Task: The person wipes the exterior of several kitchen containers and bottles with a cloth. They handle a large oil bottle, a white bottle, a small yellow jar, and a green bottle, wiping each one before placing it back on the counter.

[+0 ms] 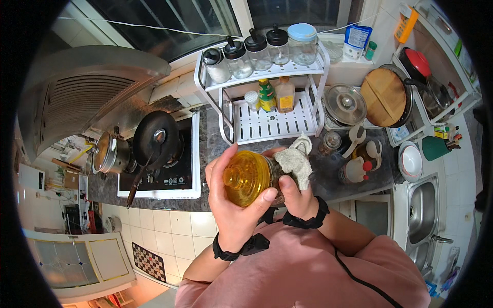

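My left hand (pixel 238 204) is wrapped around the amber lid (pixel 250 175) of a glass jar, which I hold tilted on its side above the counter's front edge. A light grey terry cloth (pixel 296 159) is in my right hand (pixel 298 200), whose thumb rests by the jar's glass body. Part of that body and some of my right fingers are hidden behind the cloth and jar. Beyond my hands stands a white two-tier rack (pixel 273 129), with several black-topped glass jars (pixel 257 52) and a blue-lidded jar (pixel 303 46) on its upper shelf.
Left are a black wok (pixel 156 138) with a ladle on the cooktop (pixel 161 183) and a steel pot (pixel 113 154). Right are a small glass jar (pixel 331 141), a red-capped bottle (pixel 354 170), a glass pot lid (pixel 345 104), a round wooden board (pixel 383 96), bowls (pixel 411 159) and a sink (pixel 423 211).
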Demonstrator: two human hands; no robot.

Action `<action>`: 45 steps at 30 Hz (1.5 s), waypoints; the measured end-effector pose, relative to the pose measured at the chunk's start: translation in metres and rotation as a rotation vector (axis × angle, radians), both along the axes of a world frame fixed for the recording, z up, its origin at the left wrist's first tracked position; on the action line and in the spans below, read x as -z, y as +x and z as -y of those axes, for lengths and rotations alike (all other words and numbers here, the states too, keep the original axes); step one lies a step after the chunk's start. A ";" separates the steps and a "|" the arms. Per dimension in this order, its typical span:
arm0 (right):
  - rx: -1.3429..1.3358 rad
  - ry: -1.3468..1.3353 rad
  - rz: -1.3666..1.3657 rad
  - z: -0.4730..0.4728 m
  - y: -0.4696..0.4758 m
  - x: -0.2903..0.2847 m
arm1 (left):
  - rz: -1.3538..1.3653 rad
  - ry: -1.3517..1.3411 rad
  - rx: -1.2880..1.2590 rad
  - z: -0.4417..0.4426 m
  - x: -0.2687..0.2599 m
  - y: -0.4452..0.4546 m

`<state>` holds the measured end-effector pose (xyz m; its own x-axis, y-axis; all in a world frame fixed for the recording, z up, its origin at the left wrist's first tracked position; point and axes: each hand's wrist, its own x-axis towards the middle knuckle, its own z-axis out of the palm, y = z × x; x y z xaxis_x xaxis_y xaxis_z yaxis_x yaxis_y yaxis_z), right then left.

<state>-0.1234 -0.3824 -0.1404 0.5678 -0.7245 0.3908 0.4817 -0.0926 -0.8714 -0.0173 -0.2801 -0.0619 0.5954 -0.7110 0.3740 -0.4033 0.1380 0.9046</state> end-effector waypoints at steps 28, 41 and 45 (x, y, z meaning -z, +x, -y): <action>-0.533 0.704 0.068 0.013 -0.011 0.008 | -0.173 -0.115 0.196 0.001 0.016 0.000; -0.608 0.848 0.306 0.018 -0.013 0.018 | -0.167 -0.198 0.514 0.008 0.033 0.022; -0.385 0.616 0.026 0.015 -0.010 0.014 | 0.001 -0.046 0.323 0.006 0.047 0.005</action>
